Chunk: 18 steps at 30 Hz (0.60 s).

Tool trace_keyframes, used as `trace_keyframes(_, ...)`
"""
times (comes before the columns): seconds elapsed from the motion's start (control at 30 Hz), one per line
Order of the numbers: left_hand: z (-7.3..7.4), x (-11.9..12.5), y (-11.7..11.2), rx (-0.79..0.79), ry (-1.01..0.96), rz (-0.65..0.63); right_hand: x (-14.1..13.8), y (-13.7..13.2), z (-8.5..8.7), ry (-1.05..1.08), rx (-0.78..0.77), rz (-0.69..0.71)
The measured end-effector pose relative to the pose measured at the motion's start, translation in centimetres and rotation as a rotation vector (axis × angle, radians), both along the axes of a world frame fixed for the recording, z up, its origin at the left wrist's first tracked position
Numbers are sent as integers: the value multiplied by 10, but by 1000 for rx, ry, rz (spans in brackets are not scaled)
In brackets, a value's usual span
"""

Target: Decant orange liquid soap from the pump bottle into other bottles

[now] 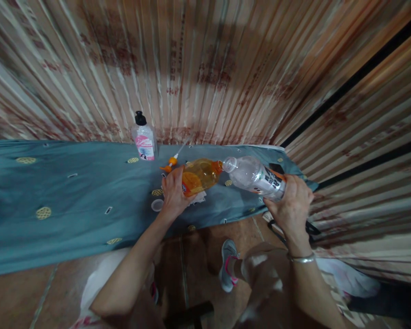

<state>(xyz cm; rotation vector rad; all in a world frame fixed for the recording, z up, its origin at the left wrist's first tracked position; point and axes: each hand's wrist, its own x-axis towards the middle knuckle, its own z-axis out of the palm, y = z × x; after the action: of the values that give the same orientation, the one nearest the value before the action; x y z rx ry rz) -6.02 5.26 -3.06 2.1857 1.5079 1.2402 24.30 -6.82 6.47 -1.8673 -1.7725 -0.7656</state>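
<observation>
My left hand (pixel 174 194) is wrapped round an orange see-through bottle (pixel 202 176), which lies tilted with its open neck to the right. In my right hand (pixel 291 201) is a clear plastic bottle (pixel 251 173) with a black-and-white label, its uncapped mouth to the left. The two mouths meet or nearly meet; I cannot tell if they touch. Whether liquid passes between them does not show. Behind my left hand lies an orange pump top (pixel 171 163) with a thin clear tube. A small round clear cap or cup (pixel 157 205) rests beside my left wrist.
A clear bottle with a black cap and pink label (pixel 145 139) stands at the back of the narrow table with its teal cloth (pixel 78 196). White crumpled paper (pixel 199 198) lies under the orange bottle. A pleated curtain (pixel 178 68) hangs behind; black bars cross at right.
</observation>
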Motion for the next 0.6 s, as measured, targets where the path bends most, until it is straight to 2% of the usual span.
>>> trace_keyframes(0.6,4,-7,-2,-31,8,-77,-1,2,1,14,3,-28)
